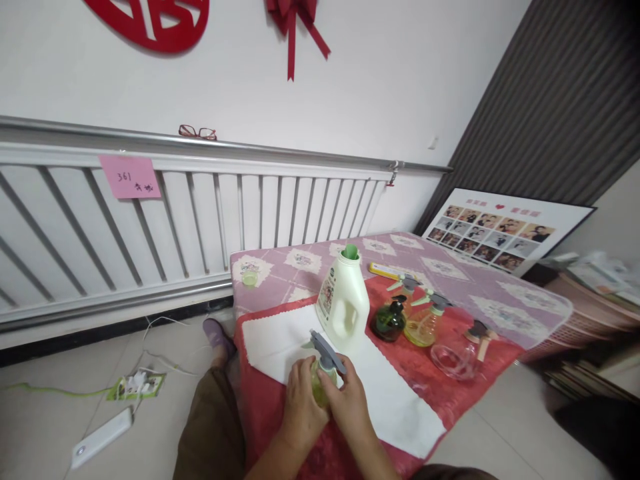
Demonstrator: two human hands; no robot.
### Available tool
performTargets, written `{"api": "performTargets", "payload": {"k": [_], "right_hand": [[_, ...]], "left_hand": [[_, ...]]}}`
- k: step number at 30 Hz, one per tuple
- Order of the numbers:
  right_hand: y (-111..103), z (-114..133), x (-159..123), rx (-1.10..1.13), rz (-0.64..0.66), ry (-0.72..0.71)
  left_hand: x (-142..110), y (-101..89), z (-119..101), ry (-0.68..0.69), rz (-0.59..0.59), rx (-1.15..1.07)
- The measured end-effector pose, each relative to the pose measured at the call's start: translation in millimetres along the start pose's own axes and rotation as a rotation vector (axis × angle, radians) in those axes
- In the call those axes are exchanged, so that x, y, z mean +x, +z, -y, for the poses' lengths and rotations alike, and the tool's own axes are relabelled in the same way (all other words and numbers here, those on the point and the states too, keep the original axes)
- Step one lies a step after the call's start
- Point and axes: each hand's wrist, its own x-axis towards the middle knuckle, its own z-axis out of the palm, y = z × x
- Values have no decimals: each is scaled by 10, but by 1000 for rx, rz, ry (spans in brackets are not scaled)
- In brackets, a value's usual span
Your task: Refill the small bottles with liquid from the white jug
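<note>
Between my two hands, near the table's front, stands a spray bottle (320, 387) with a yellow-green body and a grey trigger head (327, 353). My left hand (303, 397) wraps round the body from the left. On the other side my right hand (347, 397) grips it, thumb against the body just below the head. Just beyond is a large pale-green jug (347, 300) with a handle and a green piece in its mouth. It stands upright on a white cloth (395, 393) laid over a red cloth (410, 293).
To the right stand a dark pump bottle (389, 323), more spray bottles (423, 327) and a clear bottle lying over (453, 360). A small cap (249, 279) sits at the table's left corner. A radiator (280, 207) lines the wall. Cables and a power strip (136, 385) lie on the floor.
</note>
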Motion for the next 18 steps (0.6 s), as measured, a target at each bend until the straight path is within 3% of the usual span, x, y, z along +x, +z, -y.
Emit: {"api": "performTargets", "payload": {"k": [3,8,18], "right_hand": [[-63,13,11,27,6,-61],[-230,55,135,113,-91,-23],[-644,637,587,159,-164,-116]], "left_hand": [[-2,-3,-7,-3,10,17],[-9,-36,-46,-61,59,29],[13,-69,-102,-184,126,-13]]}}
